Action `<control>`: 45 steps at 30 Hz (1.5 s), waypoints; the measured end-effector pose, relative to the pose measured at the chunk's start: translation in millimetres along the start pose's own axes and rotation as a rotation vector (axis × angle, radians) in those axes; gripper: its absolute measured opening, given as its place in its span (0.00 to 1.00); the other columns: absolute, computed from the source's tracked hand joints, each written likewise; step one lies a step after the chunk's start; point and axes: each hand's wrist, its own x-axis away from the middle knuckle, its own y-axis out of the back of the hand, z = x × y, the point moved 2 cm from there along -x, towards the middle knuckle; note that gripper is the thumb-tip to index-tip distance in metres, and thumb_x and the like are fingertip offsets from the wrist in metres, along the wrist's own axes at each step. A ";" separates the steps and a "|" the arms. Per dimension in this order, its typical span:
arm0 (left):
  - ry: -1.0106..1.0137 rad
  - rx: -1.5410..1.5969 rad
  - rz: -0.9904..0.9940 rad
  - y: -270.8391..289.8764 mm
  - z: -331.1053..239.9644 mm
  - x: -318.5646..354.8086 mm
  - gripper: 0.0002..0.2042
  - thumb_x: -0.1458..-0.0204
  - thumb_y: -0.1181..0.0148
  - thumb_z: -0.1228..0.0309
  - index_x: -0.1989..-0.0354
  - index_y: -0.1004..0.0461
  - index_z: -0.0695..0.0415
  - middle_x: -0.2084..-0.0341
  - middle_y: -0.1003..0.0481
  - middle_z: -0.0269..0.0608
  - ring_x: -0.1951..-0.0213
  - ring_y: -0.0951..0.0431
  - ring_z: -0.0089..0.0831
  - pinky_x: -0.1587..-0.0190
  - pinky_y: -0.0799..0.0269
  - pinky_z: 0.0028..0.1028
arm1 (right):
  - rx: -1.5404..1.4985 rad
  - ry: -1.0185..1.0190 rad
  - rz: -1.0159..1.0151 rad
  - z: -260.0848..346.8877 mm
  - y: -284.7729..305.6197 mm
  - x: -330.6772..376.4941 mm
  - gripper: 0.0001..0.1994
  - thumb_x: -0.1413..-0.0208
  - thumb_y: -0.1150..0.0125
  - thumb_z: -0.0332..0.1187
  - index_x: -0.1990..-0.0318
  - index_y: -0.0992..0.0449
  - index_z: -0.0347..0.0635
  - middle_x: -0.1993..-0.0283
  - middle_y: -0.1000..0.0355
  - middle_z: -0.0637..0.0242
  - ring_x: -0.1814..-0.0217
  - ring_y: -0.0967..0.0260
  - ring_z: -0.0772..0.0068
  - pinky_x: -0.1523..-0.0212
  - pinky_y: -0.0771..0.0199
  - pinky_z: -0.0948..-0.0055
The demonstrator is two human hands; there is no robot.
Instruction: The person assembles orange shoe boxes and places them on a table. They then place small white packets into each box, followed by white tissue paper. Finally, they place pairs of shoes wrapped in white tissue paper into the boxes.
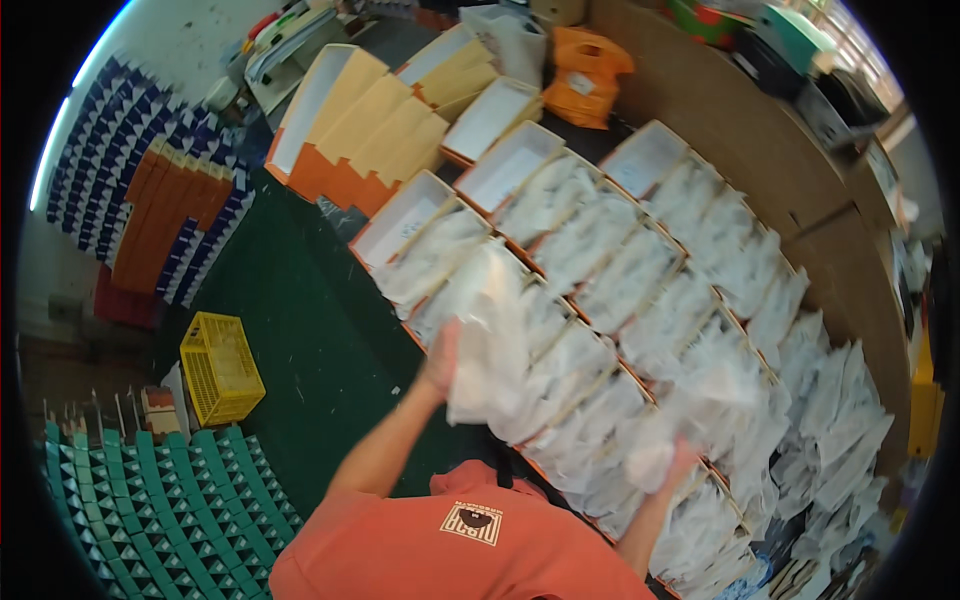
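My left hand (442, 362) grips a whitish, translucent plastic bag (487, 345) with something inside that I cannot make out. The bag hangs over the near edge of the rows of open boxes, smeared by motion. My right hand (680, 462) is closed on another translucent bag (652, 455) above the boxes farther right; it is blurred too. Under both hands lie several rows of open boxes with orange sides and white insides. Most hold plastic-bagged items (640, 285), while an open box (405, 225) at the far left end shows its bare inside.
Nested tan and orange boxes (370, 125) stand beyond the rows, near an orange bag (585, 75). More bagged items (830, 420) pile up at the right. On the green floor (300, 300) sits a yellow crate (222, 370). Blue boxes (110, 150) and green boxes (170, 510) are stacked at the left.
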 end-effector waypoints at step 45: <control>-0.475 -1.146 1.399 -735.7 244.8 179.9 0.38 0.54 0.29 0.66 0.34 0.40 0.61 0.39 0.34 0.55 0.38 0.33 0.49 0.37 0.37 0.41 | 0.996 1.087 0.027 129.7 440.6 -138.5 0.19 0.56 0.37 0.30 0.53 0.21 0.50 0.45 0.28 0.69 0.37 0.36 0.59 0.29 0.47 0.46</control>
